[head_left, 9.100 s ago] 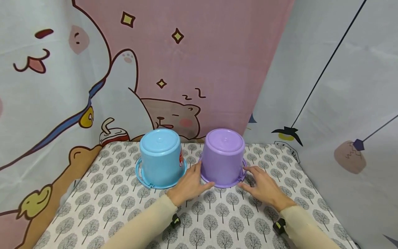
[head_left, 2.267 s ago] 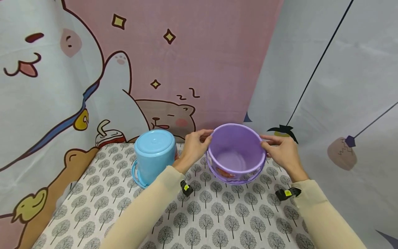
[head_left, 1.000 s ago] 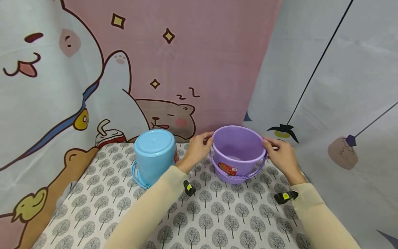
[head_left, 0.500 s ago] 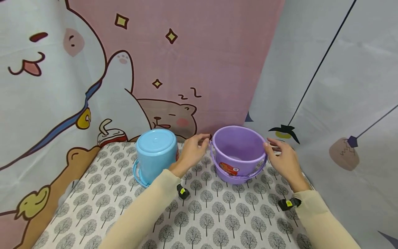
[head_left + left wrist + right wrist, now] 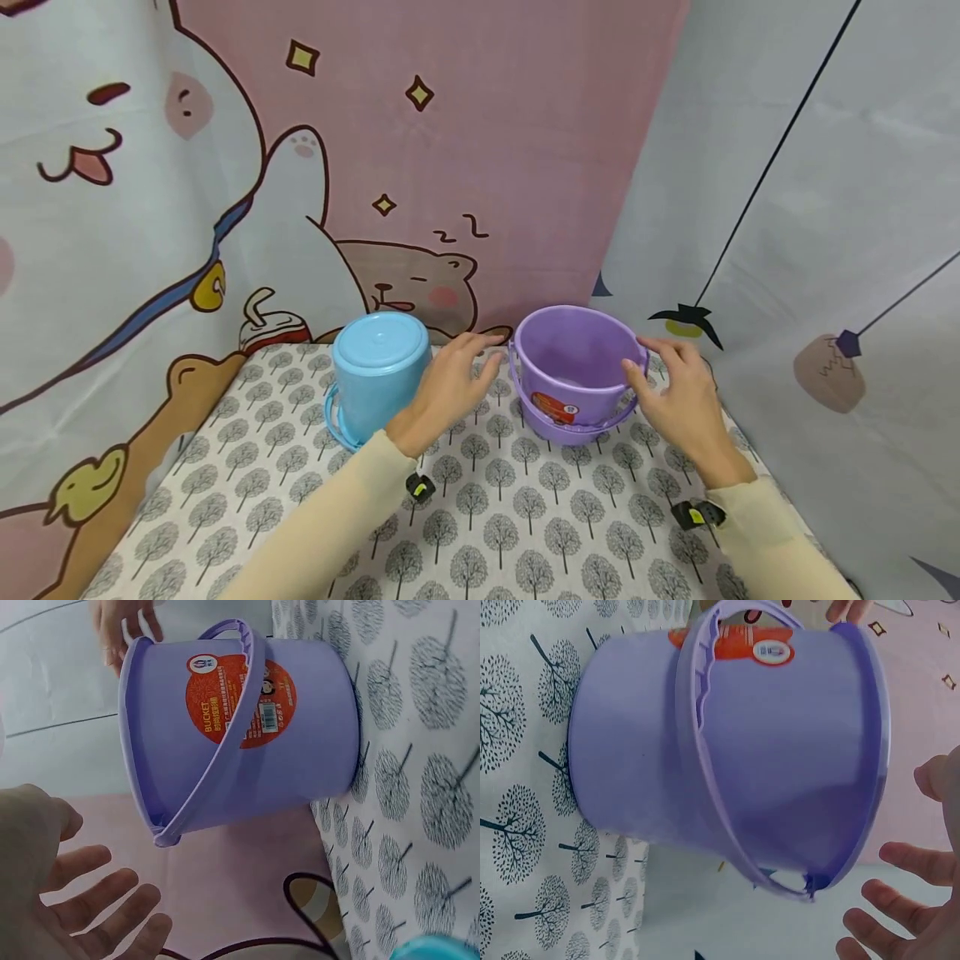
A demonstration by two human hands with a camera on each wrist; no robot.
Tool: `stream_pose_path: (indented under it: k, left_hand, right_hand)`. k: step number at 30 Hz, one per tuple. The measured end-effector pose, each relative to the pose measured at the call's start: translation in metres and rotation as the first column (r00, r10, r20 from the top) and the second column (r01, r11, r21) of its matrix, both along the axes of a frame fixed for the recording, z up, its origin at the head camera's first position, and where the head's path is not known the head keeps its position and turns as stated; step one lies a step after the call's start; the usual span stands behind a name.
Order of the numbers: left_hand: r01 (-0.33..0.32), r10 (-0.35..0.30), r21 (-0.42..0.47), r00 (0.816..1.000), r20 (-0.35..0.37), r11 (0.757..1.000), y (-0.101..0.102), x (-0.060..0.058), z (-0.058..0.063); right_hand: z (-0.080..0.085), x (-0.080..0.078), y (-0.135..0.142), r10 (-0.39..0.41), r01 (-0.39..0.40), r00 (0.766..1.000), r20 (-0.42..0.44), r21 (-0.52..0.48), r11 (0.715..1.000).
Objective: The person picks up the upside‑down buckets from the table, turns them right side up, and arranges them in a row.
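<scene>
A purple bucket (image 5: 577,408) stands upright on the tree-print cloth, mouth up, its handle hanging down across the front. Its red-orange label (image 5: 240,701) faces forward and reads "BUCKET". My left hand (image 5: 452,379) hovers between the two buckets, fingers spread and apart from the purple rim, holding nothing. In the left wrist view the left hand's fingers (image 5: 97,900) are relaxed, with a gap to the bucket. My right hand (image 5: 682,400) is by the rim's right side, fingers extended; the right wrist view shows its fingers (image 5: 892,907) loose and off the bucket.
A light blue bucket (image 5: 378,375) rests upside down at the left, its handle (image 5: 333,421) lying out on the cloth, partly behind my left hand. The patterned cloth (image 5: 502,533) covers the table. Printed curtains (image 5: 525,167) hang behind and at the right.
The purple bucket, upside down earlier, was turned upright and set down. Both hands have since let go of its rim; the left has drawn away leftward, and the right has opened beside it.
</scene>
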State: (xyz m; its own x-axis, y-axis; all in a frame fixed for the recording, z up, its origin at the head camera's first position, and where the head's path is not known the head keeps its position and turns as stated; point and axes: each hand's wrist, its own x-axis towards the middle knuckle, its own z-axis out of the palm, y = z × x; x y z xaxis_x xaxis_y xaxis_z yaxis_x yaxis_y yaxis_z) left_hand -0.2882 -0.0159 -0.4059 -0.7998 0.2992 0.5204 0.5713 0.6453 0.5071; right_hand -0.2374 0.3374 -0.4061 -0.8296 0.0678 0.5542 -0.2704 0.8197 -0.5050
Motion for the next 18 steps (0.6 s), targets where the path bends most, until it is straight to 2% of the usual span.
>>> stream_pose_path:
  k: [3,8,11,18]
  left_hand:
    - [0.002,-0.009,-0.069,0.994,-0.111,0.998,-0.007,0.006,0.0]
    - [0.0,-0.04,-0.145,0.961,-0.274,0.989,-0.018,0.013,0.0]
    - [-0.009,-0.044,-0.17,0.953,-0.301,0.985,-0.025,0.019,0.002]
    - [-0.046,-0.014,-0.199,0.956,-0.293,0.979,-0.046,0.03,0.005]
  right_hand:
    - [0.0,0.004,-0.007,0.027,-0.026,0.998,-0.05,0.019,0.999]
    - [-0.003,0.007,-0.019,0.097,-0.088,0.984,-0.152,0.06,0.994]
    - [-0.006,0.008,-0.026,0.128,-0.111,0.973,-0.192,0.096,0.989]
    - [-0.009,0.01,-0.04,0.184,-0.146,0.956,-0.231,0.171,0.974]
